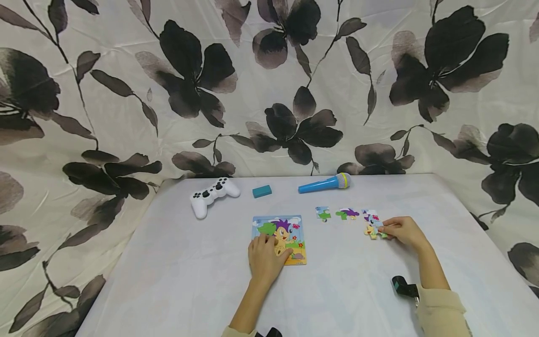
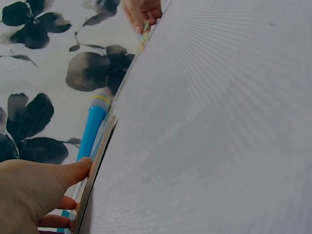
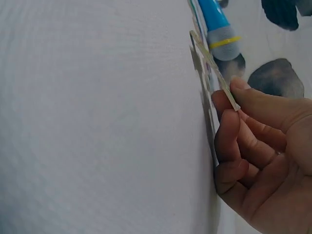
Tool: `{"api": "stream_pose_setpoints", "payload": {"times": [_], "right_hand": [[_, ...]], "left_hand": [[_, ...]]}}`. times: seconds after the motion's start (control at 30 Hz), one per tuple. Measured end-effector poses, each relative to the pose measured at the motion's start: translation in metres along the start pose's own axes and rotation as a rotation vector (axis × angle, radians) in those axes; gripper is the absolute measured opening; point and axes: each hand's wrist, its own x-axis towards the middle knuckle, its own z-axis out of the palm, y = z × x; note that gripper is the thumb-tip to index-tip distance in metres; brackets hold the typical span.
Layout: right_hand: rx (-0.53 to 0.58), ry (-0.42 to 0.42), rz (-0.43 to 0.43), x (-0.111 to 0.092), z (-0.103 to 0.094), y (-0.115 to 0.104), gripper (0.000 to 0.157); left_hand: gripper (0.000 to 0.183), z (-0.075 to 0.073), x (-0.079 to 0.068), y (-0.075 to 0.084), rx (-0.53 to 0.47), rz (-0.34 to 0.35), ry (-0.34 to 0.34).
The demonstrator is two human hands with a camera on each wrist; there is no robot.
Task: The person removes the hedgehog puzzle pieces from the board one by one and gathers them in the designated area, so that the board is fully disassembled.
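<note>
My left hand [image 1: 266, 257] rests on a square jigsaw puzzle [image 1: 296, 234] with a cartoon hedgehog picture, covering its lower left part. In the left wrist view the board [image 2: 100, 161] appears edge-on, with the thumb and fingertips on its face. Over to the right, my right hand [image 1: 405, 230] pinches a puzzle piece [image 1: 370, 230] between thumb and fingers. That piece, yellow and green on its picture side, tilts up from the table in the right wrist view. Just behind it shows another loose piece [image 1: 370, 214]. Two more, a green-and-blue piece [image 1: 323, 214] and a purple-and-green piece [image 1: 347, 214], lie farther left.
A white game controller [image 1: 214, 195] lies at the back left of the white-covered table [image 1: 189, 281]. Beside it is a small teal block [image 1: 262, 191], then a blue toy microphone [image 1: 324, 183] near the back edge. Floral cloth [image 1: 236, 154] hangs behind.
</note>
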Motion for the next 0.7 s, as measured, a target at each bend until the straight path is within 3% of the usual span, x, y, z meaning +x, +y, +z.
{"api": "stream_pose_setpoints", "payload": {"times": [0.37,0.7], "right_hand": [[-0.024,-0.012,0.017,0.0021,0.0013,-0.0013,0.039],[0.055,-0.013,0.025,0.0020,0.0000,-0.0013,0.041]], "left_hand": [[0.048,-0.0016,-0.0010,0.0006,0.011,0.009,-0.004],[0.050,-0.0016,-0.0009,-0.0002,0.017,0.012,-0.003]]}}
